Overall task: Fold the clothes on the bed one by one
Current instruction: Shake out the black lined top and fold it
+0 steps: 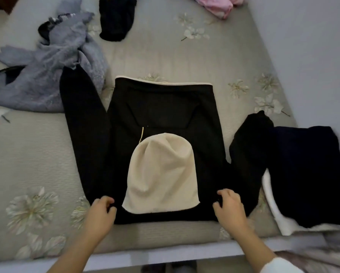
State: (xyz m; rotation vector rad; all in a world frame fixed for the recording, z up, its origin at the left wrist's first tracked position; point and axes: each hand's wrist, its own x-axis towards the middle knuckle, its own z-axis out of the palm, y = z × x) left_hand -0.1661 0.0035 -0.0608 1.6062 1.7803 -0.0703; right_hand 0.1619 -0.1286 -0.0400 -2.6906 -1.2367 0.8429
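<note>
A black hoodie lies flat in the middle of the bed, with its cream-lined hood turned down over the body. The left sleeve runs straight away from me; the right sleeve is bent and bunched. My left hand pinches the hoodie's near left shoulder with curled fingers and thumb. My right hand grips the near right shoulder in the same way. Both hands sit on either side of the hood.
A crumpled grey garment lies at the back left, a small black garment at the back, a pink one at the back right. A folded dark-on-white stack sits right, by the wall. The bed edge is just below my wrists.
</note>
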